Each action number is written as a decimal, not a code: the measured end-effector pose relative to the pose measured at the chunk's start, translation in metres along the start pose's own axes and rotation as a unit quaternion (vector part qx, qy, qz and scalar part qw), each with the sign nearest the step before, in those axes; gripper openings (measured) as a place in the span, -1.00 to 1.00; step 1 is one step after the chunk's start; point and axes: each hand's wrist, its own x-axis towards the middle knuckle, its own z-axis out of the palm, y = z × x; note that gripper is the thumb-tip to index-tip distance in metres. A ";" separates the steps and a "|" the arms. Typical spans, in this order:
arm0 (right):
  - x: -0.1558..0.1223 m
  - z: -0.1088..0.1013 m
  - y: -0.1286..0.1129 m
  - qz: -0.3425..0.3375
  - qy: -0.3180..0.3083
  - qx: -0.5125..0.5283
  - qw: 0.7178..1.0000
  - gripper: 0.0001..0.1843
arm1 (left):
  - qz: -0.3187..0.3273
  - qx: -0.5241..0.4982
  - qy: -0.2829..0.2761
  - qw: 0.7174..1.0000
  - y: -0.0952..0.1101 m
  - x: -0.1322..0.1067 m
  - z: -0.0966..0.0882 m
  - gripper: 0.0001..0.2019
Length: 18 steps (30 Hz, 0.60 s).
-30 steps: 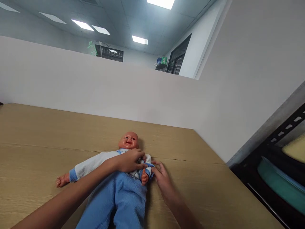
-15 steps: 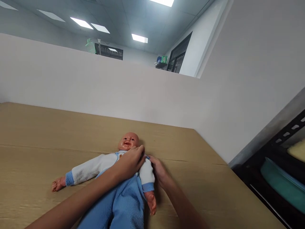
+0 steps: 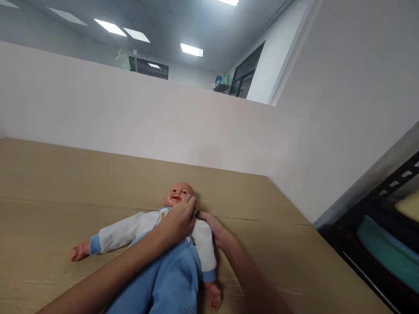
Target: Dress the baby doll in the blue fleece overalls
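Note:
A baby doll (image 3: 176, 257) in a white top with blue cuffs and blue trousers lies on its back on the cardboard-covered table (image 3: 81, 174). Its head points away from me and one arm stretches out to the left. My left hand (image 3: 183, 217) reaches across the doll's chest, its fingers closed at the collar just below the chin. From the other side, my right hand (image 3: 212, 226) has its fingertips pinched at the doll's shoulder, close to my left fingers. The clothing between the fingertips is mostly hidden.
A low white partition wall (image 3: 140, 117) stands behind the table, joining a white wall (image 3: 343, 109) on the right. At the lower right is a black metal rack (image 3: 363, 205) with a teal item (image 3: 389, 248) and a yellowish item (image 3: 409, 205) on it.
My right fingertips have moved left and inward toward the collar, and my left hand has edged slightly up. The doll's arm beside my right hand has swung a little right and down.

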 end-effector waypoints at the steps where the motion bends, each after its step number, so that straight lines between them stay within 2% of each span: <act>1: -0.005 0.001 -0.001 -0.006 0.003 -0.002 1.000 -0.76 | 0.000 0.000 0.000 1.000 0.000 0.000 -0.001 -0.86; 3: -0.023 0.000 -0.003 -0.032 0.008 -0.010 0.999 -0.65 | -0.002 0.002 -0.003 1.000 -0.002 0.001 -0.003 -0.85; 4: -0.035 -0.002 -0.005 -0.047 0.007 -0.025 0.999 -0.51 | -0.002 0.004 -0.006 1.000 -0.002 0.001 -0.004 -0.85; 6: -0.061 -0.009 -0.012 -0.063 -0.009 -0.101 0.993 -0.17 | -0.003 0.013 -0.012 1.000 -0.003 0.001 -0.005 -0.82; 7: -0.073 -0.015 -0.017 -0.071 -0.022 -0.180 0.981 -0.08 | -0.005 0.020 -0.016 1.000 -0.003 0.000 -0.005 -0.78; 9: -0.093 -0.027 -0.032 -0.070 -0.039 -0.314 0.946 -0.12 | -0.007 0.038 -0.022 0.999 -0.002 -0.001 -0.006 -0.68; 11: -0.104 -0.040 -0.049 -0.034 -0.037 -0.363 0.931 -0.38 | -0.008 0.056 -0.025 0.998 0.000 -0.003 -0.008 -0.60; 13: -0.106 -0.049 -0.062 0.029 -0.034 -0.355 0.934 -0.59 | -0.007 0.068 -0.027 0.997 0.003 -0.006 -0.012 -0.59; 14: -0.106 -0.052 -0.066 0.052 -0.037 -0.338 0.939 -0.63 | -0.006 0.072 -0.027 0.997 0.005 -0.007 -0.015 -0.61; 16: -0.104 -0.058 -0.066 0.072 -0.059 -0.282 0.955 -0.58 | -0.006 0.083 -0.024 0.996 0.007 -0.011 -0.022 -0.66; 18: -0.102 -0.064 -0.058 0.052 -0.040 -0.232 0.970 -0.53 | 0.016 0.067 -0.018 0.997 0.009 -0.017 -0.030 -0.73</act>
